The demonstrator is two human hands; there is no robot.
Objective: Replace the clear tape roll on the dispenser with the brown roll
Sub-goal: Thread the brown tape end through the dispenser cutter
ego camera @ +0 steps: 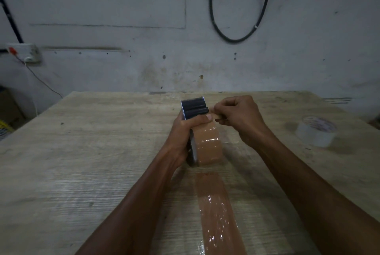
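The brown tape roll (pixel 208 144) sits on the tape dispenser (pixel 193 107), whose dark roller end points away from me. My left hand (pixel 183 133) grips the dispenser from the left, thumb resting over the top of the roll. My right hand (pixel 240 117) pinches the free end of the brown tape near the roller. The clear tape roll (pixel 316 132) lies flat on the wooden table (pixel 92 152) at the right, apart from both hands.
A long strip of brown tape (pixel 219 211) is stuck along the table toward me. The wall behind carries a looped black cable (pixel 236 38) and a white switch box (pixel 24 52) at the left.
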